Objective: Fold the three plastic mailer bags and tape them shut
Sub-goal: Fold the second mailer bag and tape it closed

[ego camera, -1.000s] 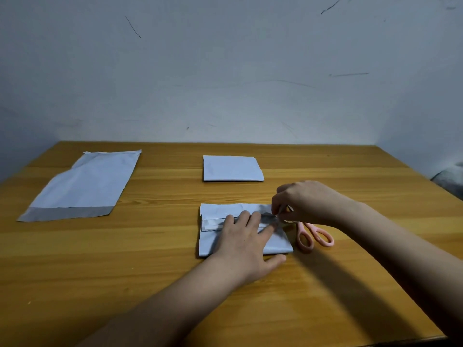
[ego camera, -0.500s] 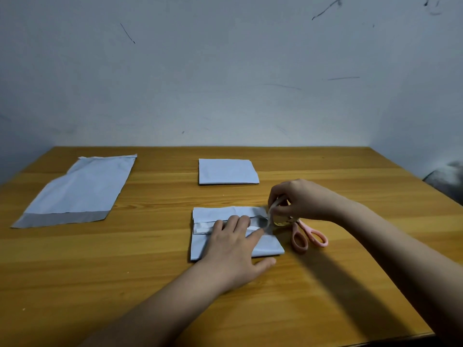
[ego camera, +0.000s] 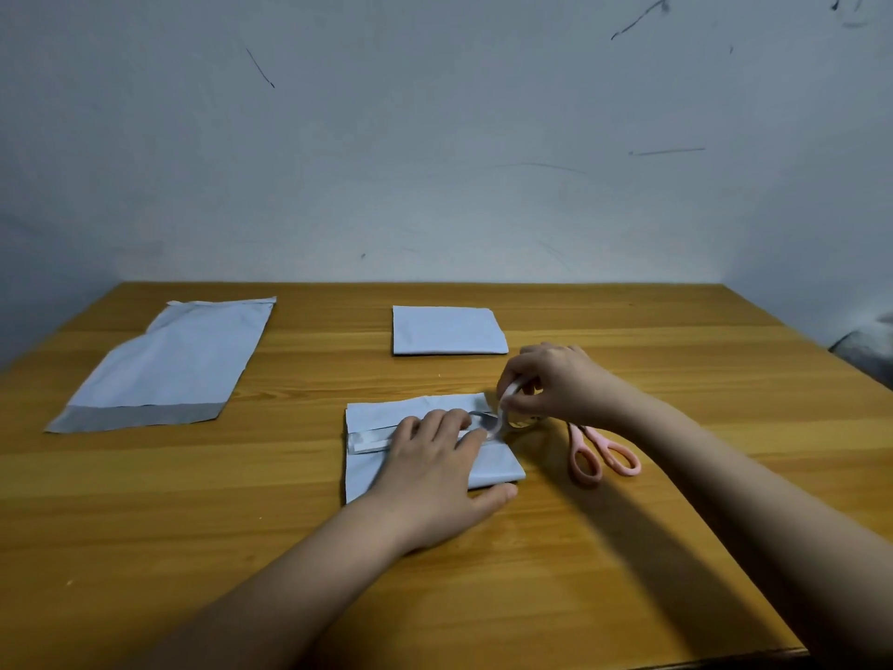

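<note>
The right hand (ego camera: 555,384) has lifted a little off the table since a moment ago, and with it the clear tape roll (ego camera: 507,403) has tipped up on edge at the right end of the folded mailer bag (ego camera: 493,464), where a second back it sat low and mostly hidden under the knuckles. Its fingers are closed round the roll, pinching it from above. A strip of tape (ego camera: 369,440) already lies across the flap, running from the bag's left edge under the left hand (ego camera: 435,469), which is still spread flat with fingers extended, pressing tape and fold down against the wooden table (ego camera: 241,524). To my eye the strip has been drawn the full width and the roll is being raised to tension the tape for cutting; the pink scissors (ego camera: 601,454) lie just beside the right wrist, untouched. So this middle bag looks nearly sealed but not yet severed from the roll. Behind it, the finished folded bag (ego camera: 449,330) sits near the wall, apart from the work, while the unfolded mailer bag (ego camera: 169,365) lies flat far to the left with its grey adhesive band toward me, not yet started. Whether the tape has gripped well under the palm I cannot tell.
</note>
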The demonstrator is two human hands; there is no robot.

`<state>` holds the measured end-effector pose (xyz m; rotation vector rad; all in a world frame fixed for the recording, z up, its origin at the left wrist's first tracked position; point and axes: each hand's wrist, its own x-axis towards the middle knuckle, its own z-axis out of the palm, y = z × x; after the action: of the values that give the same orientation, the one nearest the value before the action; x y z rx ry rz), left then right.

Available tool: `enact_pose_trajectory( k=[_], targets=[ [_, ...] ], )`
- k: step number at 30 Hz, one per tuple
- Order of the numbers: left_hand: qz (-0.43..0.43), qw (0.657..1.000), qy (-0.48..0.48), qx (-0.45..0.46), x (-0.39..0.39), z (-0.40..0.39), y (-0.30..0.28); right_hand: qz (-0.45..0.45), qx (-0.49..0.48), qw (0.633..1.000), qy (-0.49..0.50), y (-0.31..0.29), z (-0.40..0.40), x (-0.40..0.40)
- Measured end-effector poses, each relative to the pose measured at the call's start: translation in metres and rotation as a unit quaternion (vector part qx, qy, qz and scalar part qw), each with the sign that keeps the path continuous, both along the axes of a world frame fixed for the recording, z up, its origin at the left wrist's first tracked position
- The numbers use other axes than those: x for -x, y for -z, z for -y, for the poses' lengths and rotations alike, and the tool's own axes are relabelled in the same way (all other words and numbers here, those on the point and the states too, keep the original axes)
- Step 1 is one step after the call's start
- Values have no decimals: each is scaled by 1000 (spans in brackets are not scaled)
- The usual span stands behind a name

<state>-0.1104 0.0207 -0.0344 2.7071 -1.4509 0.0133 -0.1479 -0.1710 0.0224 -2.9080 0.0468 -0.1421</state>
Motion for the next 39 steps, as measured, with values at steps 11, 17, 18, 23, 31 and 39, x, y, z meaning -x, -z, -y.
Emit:
enact_pose_trajectory(
  k=[11, 17, 18, 23, 31, 39],
  targets=[
    [-8, 1000, 7, 25, 0, 4, 1, 15, -139, 990, 4, 7, 12, -1],
    [41, 980, 63, 185, 19, 22, -9, 14, -263, 965, 15, 10, 20, 2],
    [52, 975, 84, 197, 24, 27, -11, 10, -277, 961, 16, 9, 22, 2],
    [13, 975, 171, 139, 44, 51, -4, -18, -330, 944, 14, 3, 35, 7],
    [15, 985, 164, 50, 50, 67, 5, -29, -390, 920, -4, 5, 51, 11],
    [1, 982, 181, 53, 49, 51, -7, -26, -397, 917, -10, 9, 51, 9]
  ],
)
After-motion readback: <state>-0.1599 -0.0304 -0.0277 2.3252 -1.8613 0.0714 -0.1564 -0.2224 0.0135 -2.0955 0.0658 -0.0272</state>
